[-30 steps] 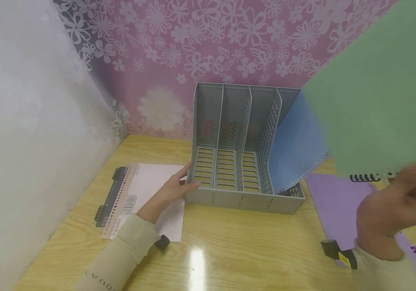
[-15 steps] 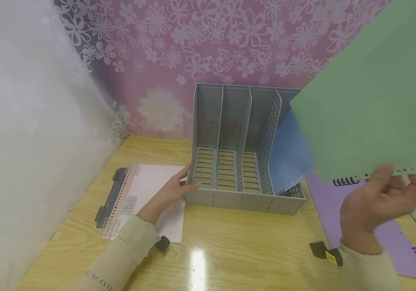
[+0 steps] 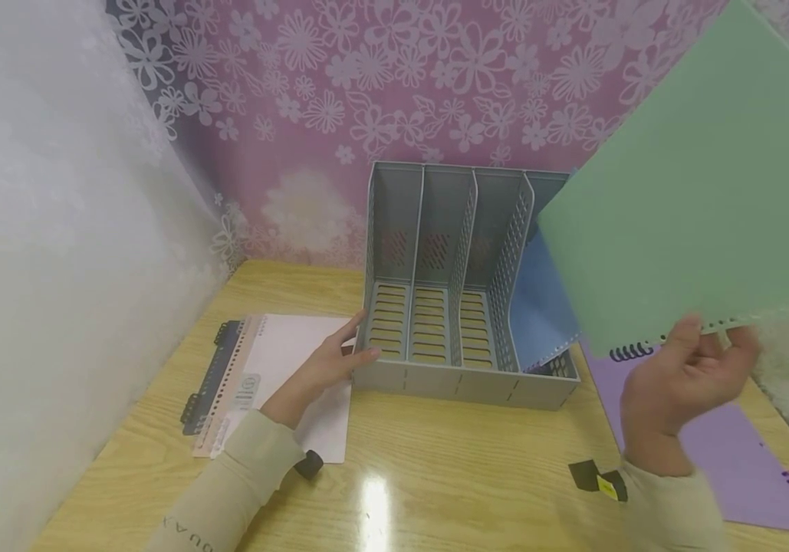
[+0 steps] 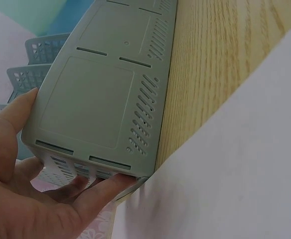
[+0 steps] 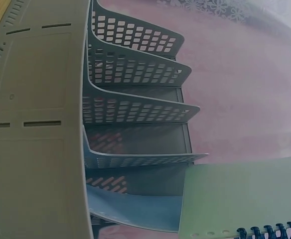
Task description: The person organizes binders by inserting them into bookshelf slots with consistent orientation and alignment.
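My left hand (image 3: 325, 360) grips the front left corner of a grey four-slot file organizer (image 3: 463, 383). In the left wrist view, its thumb lies at the top edge and its fingers along the side wall (image 4: 90, 104). My right hand (image 3: 677, 387) pinches the punched lower edge of a green ring-bound notebook (image 3: 691, 207), raised and tilted by the organizer's right end. Its dark rings show in the right wrist view, where the notebook's corner (image 5: 240, 194) overlaps the rightmost slot. A blue notebook (image 3: 542, 299) leans inside that slot, partly hidden by the green one.
A purple ring-bound notebook (image 3: 732, 460) lies right of the organizer, under my right forearm. White and pink notebooks (image 3: 284, 337) with a dark ring-bound edge lie left, partly under the left arm. A flowered wall covering (image 3: 435, 84) stands behind, a pale wall (image 3: 77, 230) at left.
My right hand has moved left with the green notebook, whose corner now covers more of the blue notebook and rightmost slot. The left hand has stayed on the organizer's corner.
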Available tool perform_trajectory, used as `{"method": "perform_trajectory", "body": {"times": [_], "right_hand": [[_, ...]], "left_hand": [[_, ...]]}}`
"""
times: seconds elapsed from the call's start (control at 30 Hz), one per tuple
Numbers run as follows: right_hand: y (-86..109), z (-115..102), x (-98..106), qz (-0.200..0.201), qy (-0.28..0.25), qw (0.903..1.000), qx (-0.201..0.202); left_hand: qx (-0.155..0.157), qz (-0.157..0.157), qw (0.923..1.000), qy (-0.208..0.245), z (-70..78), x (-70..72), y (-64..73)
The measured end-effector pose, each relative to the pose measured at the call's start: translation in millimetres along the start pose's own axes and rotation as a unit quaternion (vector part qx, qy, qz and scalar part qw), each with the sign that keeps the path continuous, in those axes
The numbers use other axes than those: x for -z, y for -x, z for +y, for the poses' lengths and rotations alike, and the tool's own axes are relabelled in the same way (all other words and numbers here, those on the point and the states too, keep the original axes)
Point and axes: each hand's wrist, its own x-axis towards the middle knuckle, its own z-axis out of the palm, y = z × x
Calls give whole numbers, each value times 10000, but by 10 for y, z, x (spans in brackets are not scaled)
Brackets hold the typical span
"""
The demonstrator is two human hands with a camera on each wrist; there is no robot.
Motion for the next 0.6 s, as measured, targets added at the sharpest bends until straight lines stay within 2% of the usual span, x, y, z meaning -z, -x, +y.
{"method": "perform_trajectory", "body": {"times": [0.2, 0.53, 0.6], "right_hand": [[39, 105, 2, -122, 164, 9998, -75], [118, 282, 13, -252, 1059, 9932, -408], [139, 328, 15, -332, 1126, 9925, -335]], "left_hand": [[48, 80, 10000, 17, 16, -6, -8], [91, 215, 9997, -106, 11, -22, 13], [70, 225, 9996, -139, 16, -24, 14]]}}
